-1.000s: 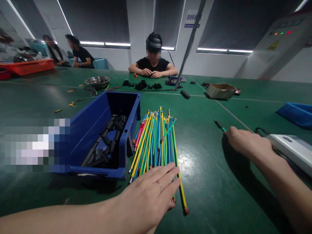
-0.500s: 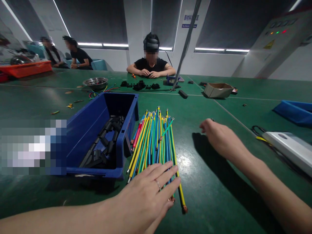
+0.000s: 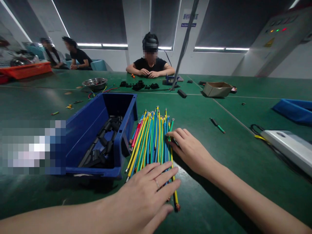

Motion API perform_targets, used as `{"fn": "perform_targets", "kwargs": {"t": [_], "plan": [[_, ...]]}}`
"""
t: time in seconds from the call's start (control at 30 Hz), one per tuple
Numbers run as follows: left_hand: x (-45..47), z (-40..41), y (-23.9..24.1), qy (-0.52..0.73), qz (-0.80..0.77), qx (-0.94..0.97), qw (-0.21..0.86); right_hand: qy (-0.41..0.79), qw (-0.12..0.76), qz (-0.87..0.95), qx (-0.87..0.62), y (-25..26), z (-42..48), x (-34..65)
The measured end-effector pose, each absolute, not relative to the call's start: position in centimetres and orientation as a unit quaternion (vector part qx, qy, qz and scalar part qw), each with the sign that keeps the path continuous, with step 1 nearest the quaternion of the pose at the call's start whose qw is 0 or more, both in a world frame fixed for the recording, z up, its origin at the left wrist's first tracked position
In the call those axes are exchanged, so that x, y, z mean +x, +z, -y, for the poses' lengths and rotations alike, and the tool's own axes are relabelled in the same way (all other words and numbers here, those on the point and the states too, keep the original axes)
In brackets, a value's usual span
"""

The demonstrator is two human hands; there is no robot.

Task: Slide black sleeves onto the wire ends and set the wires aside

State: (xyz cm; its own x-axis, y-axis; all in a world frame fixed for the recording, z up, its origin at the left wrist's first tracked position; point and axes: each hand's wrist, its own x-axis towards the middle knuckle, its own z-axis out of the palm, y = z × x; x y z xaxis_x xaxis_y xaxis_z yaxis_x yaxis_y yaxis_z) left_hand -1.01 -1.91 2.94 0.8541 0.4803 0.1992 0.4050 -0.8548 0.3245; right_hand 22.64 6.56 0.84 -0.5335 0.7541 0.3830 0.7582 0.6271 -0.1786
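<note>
A bundle of cut wires (image 3: 148,143), yellow, green, blue and red, lies lengthwise in front of me; several show ring terminals at the far end and bare copper at the near end. My left hand (image 3: 151,188) rests flat over the near part of the bundle, fingers apart. At the bundle's right side, my right hand (image 3: 185,144) has its thumb and fingers closed around a short green wire (image 3: 172,123), whose ringed end sticks out beyond the fingers. Farther right, a short green wire with a black sleeve (image 3: 217,125) lies alone on the table.
Left of the bundle stands a blue bin (image 3: 122,139) holding black plastic parts (image 3: 104,139). A metal bowl (image 3: 95,84), a cardboard box (image 3: 217,89) and black parts (image 3: 138,85) are farther back. At right lies a white device (image 3: 287,149). A co-worker (image 3: 151,61) sits opposite.
My right hand has let go of the black-sleeved green wire at the right and moved left to the bundle, closing on the short green wire. My left hand stays nearly still.
</note>
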Motion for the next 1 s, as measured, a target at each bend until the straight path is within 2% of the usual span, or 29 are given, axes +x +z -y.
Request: {"fn": "perform_targets", "kwargs": {"t": [0.13, 0.37, 0.5, 0.7, 1.0], "plan": [[-0.8, 1.8, 3.5, 0.130, -0.246, 0.951, 0.135, 0.048, 0.245, 0.866, -0.434, 1.4, -6.0, 22.6], [0.3, 1.5, 3.2, 0.145, -0.239, 0.959, 0.036, 0.178, 0.278, 0.792, -0.513, 1.4, -6.3, 23.2], [0.5, 1.6, 3.5, 0.141, -0.255, 0.955, 0.057, 0.321, 0.283, 0.720, -0.546, 1.1, -7.6, 25.4], [0.3, 1.7, 3.6, 0.145, -0.286, 0.941, 0.111, 0.565, 0.330, 0.565, -0.502, 1.6, -8.4, 26.9], [0.2, 1.6, 3.1, 0.157, -0.271, 0.945, 0.099, 0.710, 0.367, 0.427, -0.423, 2.6, -8.0, 26.0]]}}
